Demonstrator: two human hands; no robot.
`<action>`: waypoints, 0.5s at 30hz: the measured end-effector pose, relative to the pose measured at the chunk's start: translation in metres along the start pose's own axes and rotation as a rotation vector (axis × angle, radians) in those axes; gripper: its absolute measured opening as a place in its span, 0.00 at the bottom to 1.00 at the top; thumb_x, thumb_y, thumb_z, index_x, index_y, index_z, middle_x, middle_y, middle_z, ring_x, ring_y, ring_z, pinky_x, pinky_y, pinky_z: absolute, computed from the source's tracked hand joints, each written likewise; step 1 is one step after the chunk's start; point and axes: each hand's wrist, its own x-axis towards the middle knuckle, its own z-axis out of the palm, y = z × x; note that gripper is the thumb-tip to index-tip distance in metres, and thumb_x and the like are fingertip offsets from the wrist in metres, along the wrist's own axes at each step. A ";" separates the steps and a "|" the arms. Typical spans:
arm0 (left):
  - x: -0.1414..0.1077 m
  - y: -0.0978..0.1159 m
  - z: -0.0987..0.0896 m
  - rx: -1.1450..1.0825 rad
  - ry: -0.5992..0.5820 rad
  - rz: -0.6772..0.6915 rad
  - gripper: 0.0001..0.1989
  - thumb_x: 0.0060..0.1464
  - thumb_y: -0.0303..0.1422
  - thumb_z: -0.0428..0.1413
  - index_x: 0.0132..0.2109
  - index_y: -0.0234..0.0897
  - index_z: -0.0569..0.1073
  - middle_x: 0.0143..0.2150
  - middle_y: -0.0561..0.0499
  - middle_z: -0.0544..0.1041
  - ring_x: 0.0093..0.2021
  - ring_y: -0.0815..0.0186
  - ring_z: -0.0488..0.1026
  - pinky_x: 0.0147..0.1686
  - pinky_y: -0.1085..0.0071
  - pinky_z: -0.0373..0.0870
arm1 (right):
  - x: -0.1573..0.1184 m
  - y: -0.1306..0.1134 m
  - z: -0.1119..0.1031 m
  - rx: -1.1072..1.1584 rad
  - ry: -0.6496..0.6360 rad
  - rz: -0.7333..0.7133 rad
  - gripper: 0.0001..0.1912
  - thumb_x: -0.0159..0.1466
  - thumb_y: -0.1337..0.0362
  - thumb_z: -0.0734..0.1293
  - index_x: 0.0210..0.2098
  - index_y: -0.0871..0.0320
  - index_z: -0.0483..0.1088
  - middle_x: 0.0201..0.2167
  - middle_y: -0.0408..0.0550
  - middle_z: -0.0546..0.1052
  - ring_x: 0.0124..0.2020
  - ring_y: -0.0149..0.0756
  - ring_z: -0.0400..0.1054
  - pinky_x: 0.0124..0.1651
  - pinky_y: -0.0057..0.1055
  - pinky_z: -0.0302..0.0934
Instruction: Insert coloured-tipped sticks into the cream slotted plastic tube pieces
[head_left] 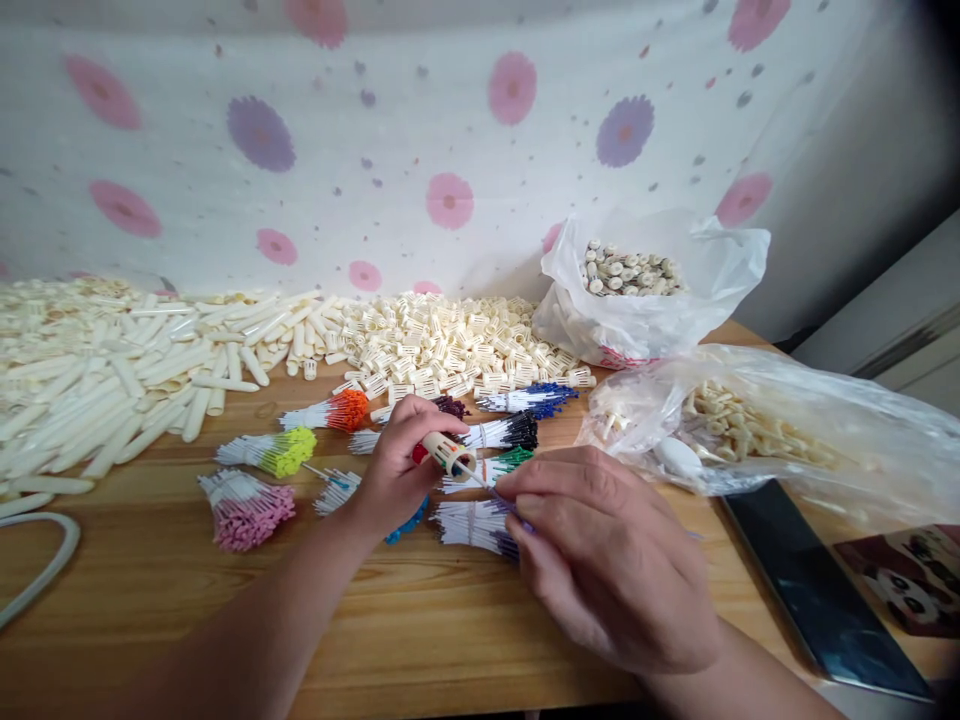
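Note:
In the middle of the head view, my left hand is closed around a small cream slotted plastic sleeve, its open end turned toward my right hand. Something red shows beside the sleeve at my fingers. My right hand pinches a thin white pen refill, whose end points into the sleeve's opening; how deep it reaches I cannot tell. Rubber-banded refill bundles lie below and around: purple, green, black, blue, orange, yellow and pink. My left hand partly hides a light-blue bundle.
Behind the bundles lie piles of slotted sleeves and long cream pen barrels. At right are a white bag of small parts, a clear bag of cream pieces, a black phone and a panda-printed box. A white cord curves at left.

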 end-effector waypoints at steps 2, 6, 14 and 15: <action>-0.001 0.000 -0.001 0.017 0.006 -0.006 0.10 0.54 0.39 0.57 0.43 0.42 0.74 0.37 0.50 0.64 0.40 0.64 0.65 0.40 0.68 0.64 | -0.001 0.000 0.001 0.001 0.004 0.011 0.15 0.58 0.76 0.66 0.44 0.58 0.68 0.32 0.53 0.79 0.35 0.37 0.75 0.36 0.34 0.72; -0.002 -0.001 -0.002 0.019 0.008 -0.026 0.13 0.54 0.42 0.56 0.45 0.44 0.73 0.39 0.50 0.64 0.41 0.62 0.64 0.42 0.66 0.65 | -0.003 0.001 0.004 -0.008 0.016 0.004 0.17 0.57 0.76 0.66 0.45 0.58 0.68 0.33 0.53 0.79 0.35 0.38 0.75 0.36 0.36 0.73; -0.003 -0.001 -0.003 0.032 0.020 0.020 0.16 0.53 0.44 0.56 0.46 0.44 0.72 0.40 0.49 0.64 0.42 0.61 0.65 0.42 0.65 0.65 | 0.000 0.003 0.010 0.079 0.110 0.100 0.13 0.58 0.76 0.65 0.41 0.56 0.69 0.32 0.51 0.78 0.32 0.37 0.73 0.33 0.36 0.70; -0.003 -0.001 -0.004 0.042 0.016 0.028 0.17 0.53 0.45 0.55 0.47 0.44 0.72 0.40 0.49 0.64 0.42 0.61 0.64 0.43 0.64 0.65 | 0.000 0.004 0.011 0.068 0.101 0.088 0.13 0.58 0.76 0.66 0.41 0.57 0.69 0.32 0.52 0.77 0.33 0.37 0.72 0.33 0.36 0.69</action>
